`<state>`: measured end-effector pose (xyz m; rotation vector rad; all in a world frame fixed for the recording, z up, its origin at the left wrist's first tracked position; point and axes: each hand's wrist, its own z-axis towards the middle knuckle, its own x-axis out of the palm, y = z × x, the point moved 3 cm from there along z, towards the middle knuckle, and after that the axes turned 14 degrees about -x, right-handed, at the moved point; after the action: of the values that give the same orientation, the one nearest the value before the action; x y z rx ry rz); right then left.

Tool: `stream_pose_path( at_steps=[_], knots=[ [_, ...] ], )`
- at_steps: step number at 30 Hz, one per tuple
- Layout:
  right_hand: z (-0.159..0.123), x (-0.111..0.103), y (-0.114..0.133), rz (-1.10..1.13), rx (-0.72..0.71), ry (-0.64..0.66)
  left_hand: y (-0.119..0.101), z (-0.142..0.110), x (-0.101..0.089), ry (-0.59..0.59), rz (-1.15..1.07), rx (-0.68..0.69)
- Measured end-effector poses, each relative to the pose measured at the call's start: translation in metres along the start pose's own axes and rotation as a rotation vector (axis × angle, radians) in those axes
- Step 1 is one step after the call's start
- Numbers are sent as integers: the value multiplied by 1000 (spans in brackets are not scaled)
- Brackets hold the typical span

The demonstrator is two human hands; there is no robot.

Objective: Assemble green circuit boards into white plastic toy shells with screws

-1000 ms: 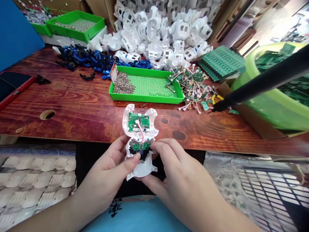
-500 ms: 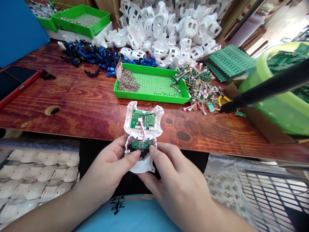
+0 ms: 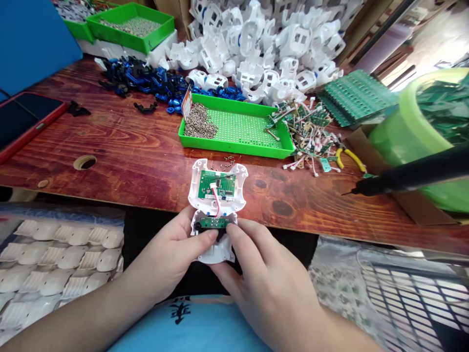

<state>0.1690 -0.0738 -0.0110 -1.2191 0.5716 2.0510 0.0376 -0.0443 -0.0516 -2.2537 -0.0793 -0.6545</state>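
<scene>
We are pinching the white shell's (image 3: 216, 215) near end between left hand (image 3: 172, 256) and right hand (image 3: 262, 274), its long axis running away over the table edge (image 3: 146, 203).

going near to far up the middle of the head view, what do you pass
Left hand and right hand → white shell with green board → loose screws → green tray → pile of white housings

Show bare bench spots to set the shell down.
Free: wood between phone, hole and green tray; also between shell and screwdriver tip. Crowded: behind and right of the tray.
</scene>
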Motion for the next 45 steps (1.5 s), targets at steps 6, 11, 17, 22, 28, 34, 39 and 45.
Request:
stream_pose_path(
  at_steps=[6,11,17,22,28,34,39,45],
  knots=[
    [-3,0,2,-29,-46,-78,2,1,2,9,-105,31],
    [-5,-6,-5,129,12,11,2,1,0,-3,-27,43],
    [4,-18,-11,221,8,-44,-4,-4,9,-28,63,-24],
    [10,-12,-8,256,-118,-33,-6,-12,13,-7,129,-13],
    [12,-8,-9,362,-119,15,-1,-14,10,-27,207,-89],
    [0,-6,-7,305,-182,-25,-3,-14,9,-15,276,-74],
    [-22,-8,-19,469,253,-480,-5,-12,10,-85,240,9],
    [-22,21,-16,1221,582,-206,-2,-13,13,-116,390,54]
  ],
)
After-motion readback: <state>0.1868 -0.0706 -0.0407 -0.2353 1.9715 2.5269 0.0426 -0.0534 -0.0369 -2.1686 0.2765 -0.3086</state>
